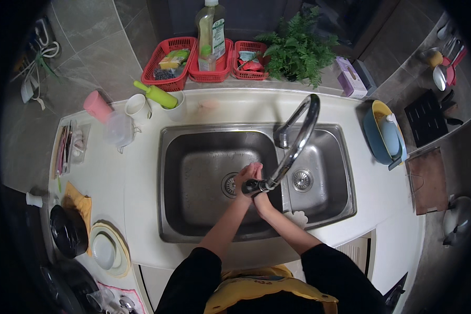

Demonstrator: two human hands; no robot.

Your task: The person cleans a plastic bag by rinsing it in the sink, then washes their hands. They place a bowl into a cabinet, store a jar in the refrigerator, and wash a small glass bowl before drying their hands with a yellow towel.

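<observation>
Both hands are together under the spout of the chrome gooseneck faucet (301,143), over the right side of the large stainless steel sink basin (198,188). My left hand (243,176) is in front of the basin's drain strainer (228,185) and partly covers it. Close against it is my right hand (261,198), largely hidden behind the dark faucet head (252,187). Pinkish fingertips show beyond the faucet head. Whether anything lies between the palms cannot be seen. A pale scalloped pad (297,218) rests on the sink's near edge, beside the right forearm.
Red plastic baskets (168,84), a large bottle (205,35) and a fern (298,47) line the back ledge. Cups (138,106) stand back left; stacked plates (104,251) and a black pot (67,231) at left. A blue container (373,137) stands right of the small basin (320,196).
</observation>
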